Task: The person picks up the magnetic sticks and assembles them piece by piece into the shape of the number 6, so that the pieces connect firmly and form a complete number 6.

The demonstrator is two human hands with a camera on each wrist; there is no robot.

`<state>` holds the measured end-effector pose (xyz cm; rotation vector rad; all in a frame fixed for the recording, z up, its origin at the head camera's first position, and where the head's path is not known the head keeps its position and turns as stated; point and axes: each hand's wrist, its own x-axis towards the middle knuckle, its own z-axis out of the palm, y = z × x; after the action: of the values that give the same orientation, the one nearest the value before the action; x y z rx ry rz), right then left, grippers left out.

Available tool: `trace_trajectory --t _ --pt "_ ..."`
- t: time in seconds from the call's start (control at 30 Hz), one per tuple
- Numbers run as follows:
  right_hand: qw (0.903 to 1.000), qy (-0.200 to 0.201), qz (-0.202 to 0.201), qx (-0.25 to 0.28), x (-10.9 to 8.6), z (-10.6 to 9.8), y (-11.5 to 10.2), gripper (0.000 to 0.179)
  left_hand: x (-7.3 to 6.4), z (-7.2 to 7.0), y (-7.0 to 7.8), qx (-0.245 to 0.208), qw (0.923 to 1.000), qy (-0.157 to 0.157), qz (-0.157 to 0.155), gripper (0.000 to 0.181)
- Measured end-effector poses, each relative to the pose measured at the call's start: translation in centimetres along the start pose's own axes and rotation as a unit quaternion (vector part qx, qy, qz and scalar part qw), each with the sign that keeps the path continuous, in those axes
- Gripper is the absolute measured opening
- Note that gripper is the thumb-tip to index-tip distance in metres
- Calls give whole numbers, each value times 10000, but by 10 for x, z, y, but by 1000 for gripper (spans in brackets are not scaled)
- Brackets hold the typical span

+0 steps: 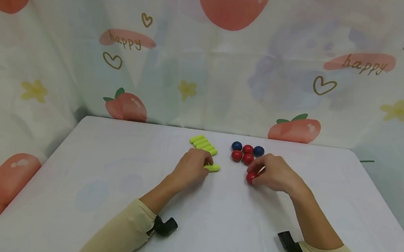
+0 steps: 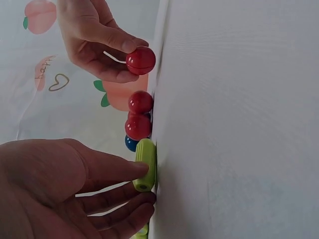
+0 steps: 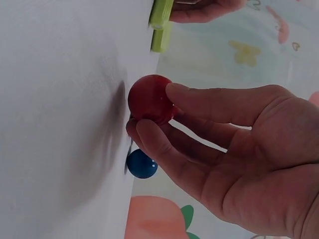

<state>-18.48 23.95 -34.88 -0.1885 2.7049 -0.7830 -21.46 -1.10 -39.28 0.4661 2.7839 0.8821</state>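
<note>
- Your left hand point(image 1: 193, 163) pinches a lime-green stick point(image 1: 214, 168) between thumb and fingers, just in front of a slanting row of matching sticks point(image 1: 203, 144) on the white table point(image 1: 216, 224).
- Your right hand point(image 1: 274, 173) grips a glossy red ball point(image 1: 250, 178) at thumb and fingertips, near the front of a ball cluster; whether it touches the tabletop, you cannot tell.
- Beyond it sit two blue balls point(image 1: 236, 146) and three red balls point(image 1: 236, 156).
- Behind, a fruit-print backdrop point(image 1: 221, 104) reads "happy."
</note>
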Motion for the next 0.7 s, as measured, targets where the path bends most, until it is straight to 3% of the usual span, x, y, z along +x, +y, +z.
trace_trajectory --t 0.37,0.7 --pt "9997 -173 -107 121 2 6 -5 27 -5 -6 -3 -359 9992 -174 68 22" --pt "9991 -172 -345 177 4 15 -10 27 -7 -7 -1 -289 9983 -337 383 21"
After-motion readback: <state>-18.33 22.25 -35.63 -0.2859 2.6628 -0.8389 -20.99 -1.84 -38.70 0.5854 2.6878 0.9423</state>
